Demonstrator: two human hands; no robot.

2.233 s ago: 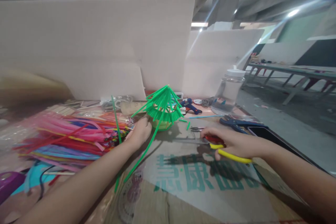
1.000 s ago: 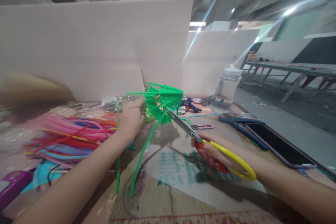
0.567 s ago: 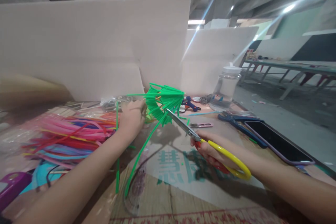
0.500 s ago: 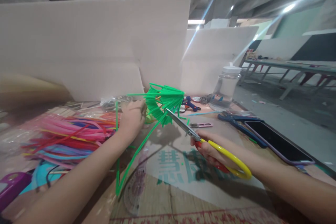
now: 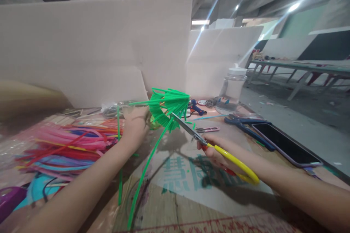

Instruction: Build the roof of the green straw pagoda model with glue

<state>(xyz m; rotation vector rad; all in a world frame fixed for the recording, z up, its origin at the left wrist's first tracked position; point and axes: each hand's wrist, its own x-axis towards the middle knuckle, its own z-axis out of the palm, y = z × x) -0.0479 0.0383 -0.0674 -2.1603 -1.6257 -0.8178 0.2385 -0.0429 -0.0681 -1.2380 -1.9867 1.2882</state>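
Note:
A green fan-like form made of pipe cleaners [image 5: 175, 105], shaped like a small umbrella, is above the table in the middle. My left hand [image 5: 136, 122] is closed at its left side; the fingertips are partly hidden. My right hand [image 5: 214, 153] grips scissors [image 5: 232, 158] with yellow and red handles. The blades look nearly together, their tips touching or just in front of the form's lower edge. From there a long green pipe cleaner [image 5: 147, 169] hangs down toward the table front. Another green strip [image 5: 120, 185] stands nearly vertical beside my left forearm.
Colourful pipe cleaners [image 5: 71, 142] lie in a pile at left, near a purple tool [image 5: 11, 200]. On the right are a phone [image 5: 284, 143], navy pliers-like tool [image 5: 246, 122] and clear bottle [image 5: 232, 89]. Thread snips [image 5: 207, 129] and a blue glue gun [image 5: 197, 108] lie behind. White boards [image 5: 95, 43] stand at the back.
The hanging green pipe cleaner's lower end has swung down and right, apart from the vertical strip it met in a V. Both hands hold nearly the same place; the view has shifted slightly.

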